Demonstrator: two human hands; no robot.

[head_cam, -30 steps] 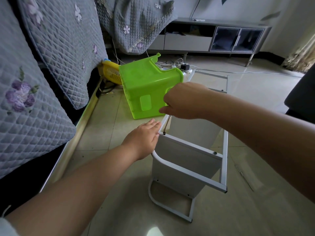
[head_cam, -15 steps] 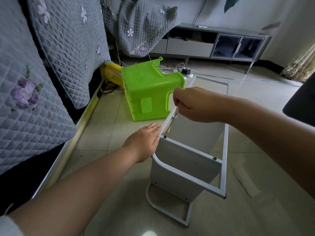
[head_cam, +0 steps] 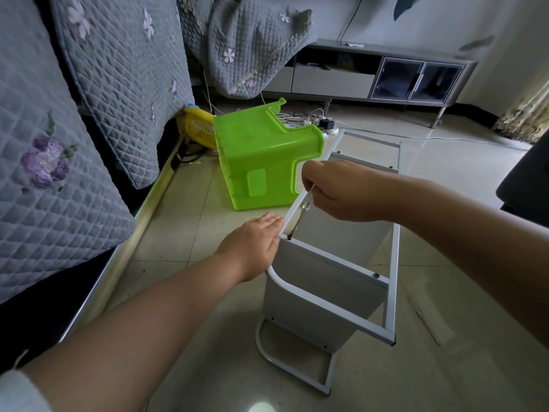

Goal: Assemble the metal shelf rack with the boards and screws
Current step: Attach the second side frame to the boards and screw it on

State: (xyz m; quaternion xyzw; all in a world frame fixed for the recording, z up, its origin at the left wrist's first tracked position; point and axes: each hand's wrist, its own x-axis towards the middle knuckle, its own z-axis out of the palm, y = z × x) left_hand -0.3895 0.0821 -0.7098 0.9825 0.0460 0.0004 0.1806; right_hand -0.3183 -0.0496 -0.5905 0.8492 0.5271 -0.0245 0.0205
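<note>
we note a light grey metal rack frame (head_cam: 392, 263) with grey boards (head_cam: 323, 295). the overturned plastic stool (head_cam: 261, 165) is bright green. the quilted cover (head_cam: 59, 179) is grey, diamond-stitched, with purple embroidered flowers. the floor tiles (head_cam: 184, 227) are pale beige.

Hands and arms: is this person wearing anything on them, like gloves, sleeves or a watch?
No gloves: both the left hand and the right hand are bare, with no ring or watch showing. Both forearms are bare too. Only a pale sleeve cuff shows at the near end of the left arm, at the frame's bottom left corner. No sleeve is visible on the right arm.
</note>
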